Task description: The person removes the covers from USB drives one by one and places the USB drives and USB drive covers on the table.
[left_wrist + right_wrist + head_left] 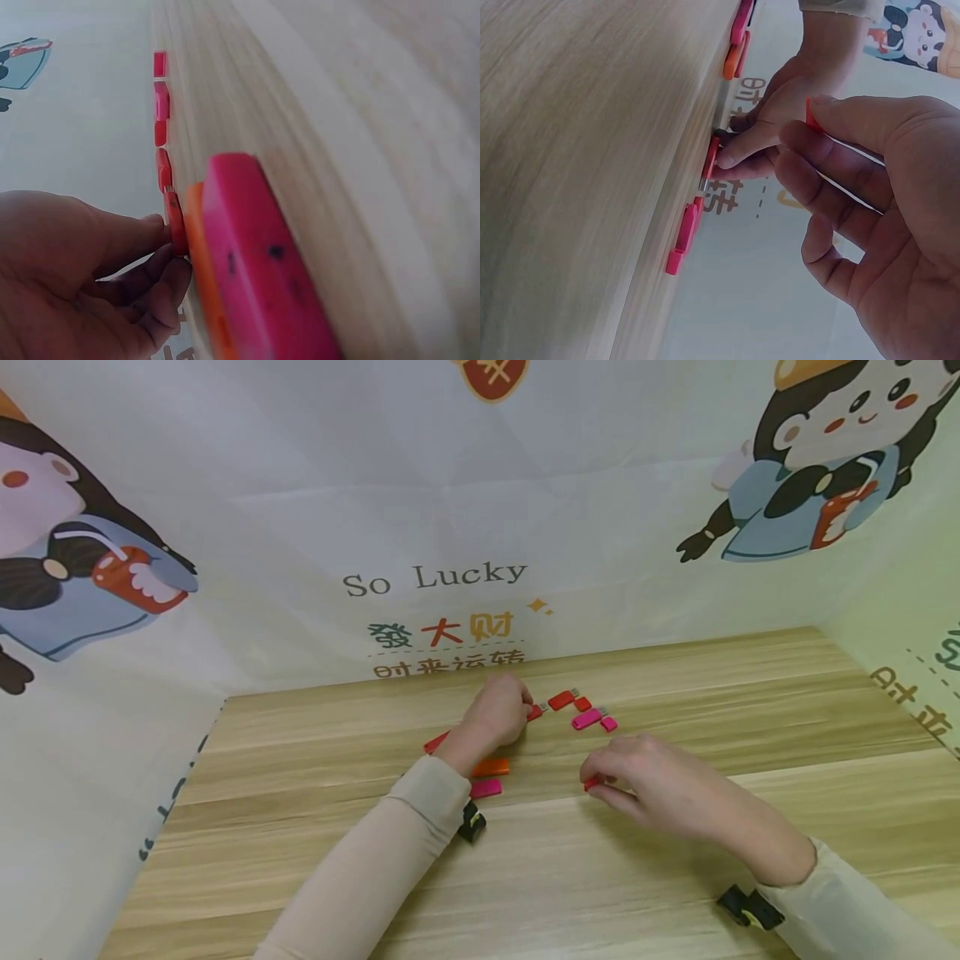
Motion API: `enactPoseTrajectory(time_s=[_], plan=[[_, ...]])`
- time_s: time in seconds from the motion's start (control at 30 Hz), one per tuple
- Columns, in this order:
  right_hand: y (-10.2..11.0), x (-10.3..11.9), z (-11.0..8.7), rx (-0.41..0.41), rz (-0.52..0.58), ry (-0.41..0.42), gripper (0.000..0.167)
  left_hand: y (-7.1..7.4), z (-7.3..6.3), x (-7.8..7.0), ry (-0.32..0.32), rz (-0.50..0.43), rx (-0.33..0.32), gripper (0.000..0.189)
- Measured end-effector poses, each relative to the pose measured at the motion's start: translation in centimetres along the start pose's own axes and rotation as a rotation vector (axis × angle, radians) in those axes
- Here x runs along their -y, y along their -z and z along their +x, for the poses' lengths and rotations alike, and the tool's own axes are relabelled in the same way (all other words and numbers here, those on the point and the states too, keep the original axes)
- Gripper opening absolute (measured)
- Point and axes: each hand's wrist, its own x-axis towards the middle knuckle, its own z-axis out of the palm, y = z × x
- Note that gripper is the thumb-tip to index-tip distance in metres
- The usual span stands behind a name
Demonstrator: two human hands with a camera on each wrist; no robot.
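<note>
My left hand (495,714) pinches a red USB stick (534,713) at the back middle of the table, its metal plug bare and pointing right. In the left wrist view, thumb and fingers hold that stick (175,221) close over the wood. To the right and nearer me, my right hand (656,785) pinches a small red cap (592,784) between thumb and index finger, above the table. The right wrist view shows the cap (811,117) at those fingertips. Just right of my left hand lie another uncapped red USB stick (562,700) and its loose red cap (582,703).
A pink USB stick (587,719) with bare plug and a pink cap (609,724) lie between the hands. An orange stick (491,767), a pink stick (486,788) and a red one (435,743) lie partly hidden by my left arm. A printed cloth (300,568) stands behind the table.
</note>
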Motion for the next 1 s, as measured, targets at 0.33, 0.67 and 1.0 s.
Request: enactPoseTrajectory(time_s=[0.33,0.67,1.0], plan=[[0.1,-0.5,0.4,0.012,-0.013,-0.025,0.012,0.6,-1.0,0.3,0.005,-0.010,-0.028,0.029],[0.3,-1.4,1.7,0.008,-0.050,-0.026,0.015,1.6,-3.4,-0.1,-0.055,0.027,-0.122,0.033],[0.3,-2.7,2.8,0.035,-0.060,-0.061,0.013,1.8,-6.2,0.3,-0.161,0.067,-0.267,0.032]])
